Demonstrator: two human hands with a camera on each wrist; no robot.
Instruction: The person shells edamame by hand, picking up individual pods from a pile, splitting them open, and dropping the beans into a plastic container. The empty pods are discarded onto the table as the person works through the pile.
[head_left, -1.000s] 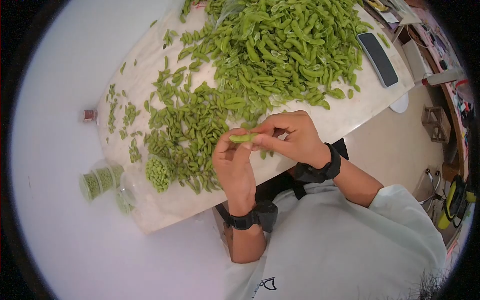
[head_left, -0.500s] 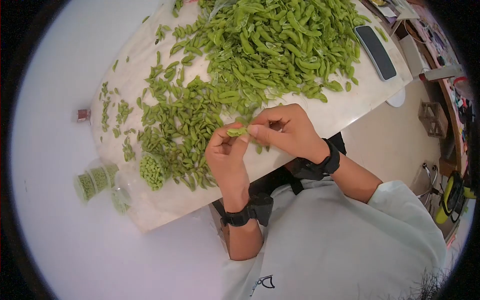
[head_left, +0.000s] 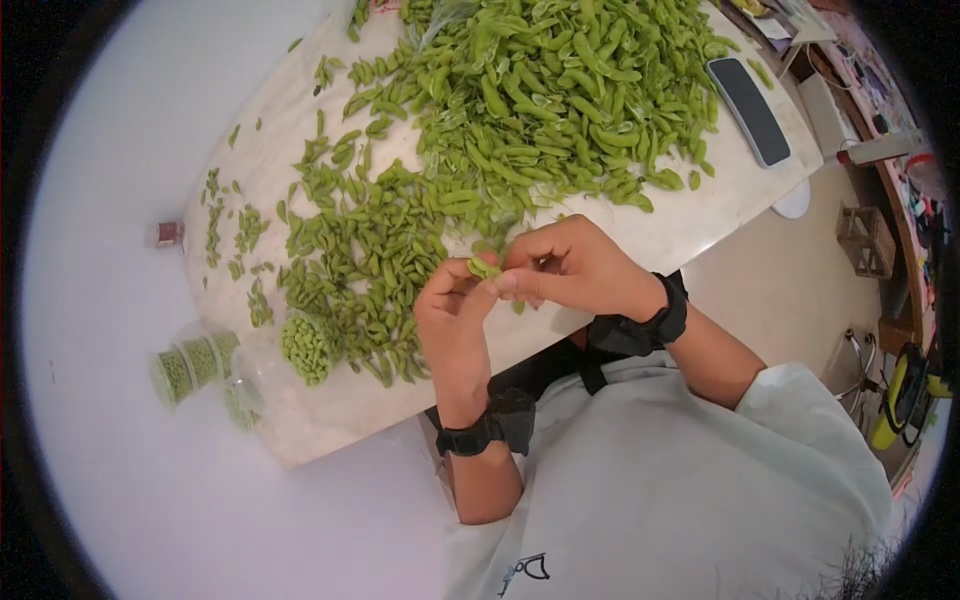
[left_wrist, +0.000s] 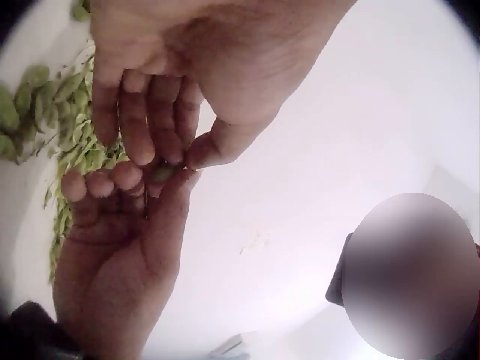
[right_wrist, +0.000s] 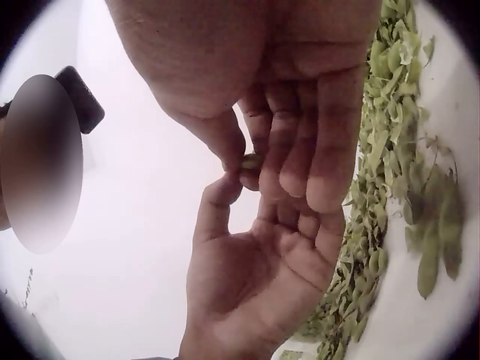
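Both hands meet over the near edge of the table, around one green edamame pod (head_left: 482,268). My left hand (head_left: 455,325) pinches the pod between thumb and fingers, with part of it showing above the fingertips. From the other side my right hand (head_left: 590,268) grips the pod's near end, thumb against bent fingers. In the left wrist view only a small bit of the pod (left_wrist: 162,172) shows between the fingertips. The right wrist view likewise has most of the pod (right_wrist: 252,160) hidden by fingers. Beyond the hands spreads a layer of small pods (head_left: 375,245).
A large heap of pods (head_left: 560,100) covers the far table. Shelled beans (head_left: 308,348) fill a clear container lying left of the hands, near more clear tubs of beans (head_left: 190,365). A phone (head_left: 750,112) lies at the right edge. A small brown-red object (head_left: 168,234) sits far left.
A second ago the pod showed long and flat between both hands; now less of it shows and it is tilted. The right fingers have closed in against the left fingertips.
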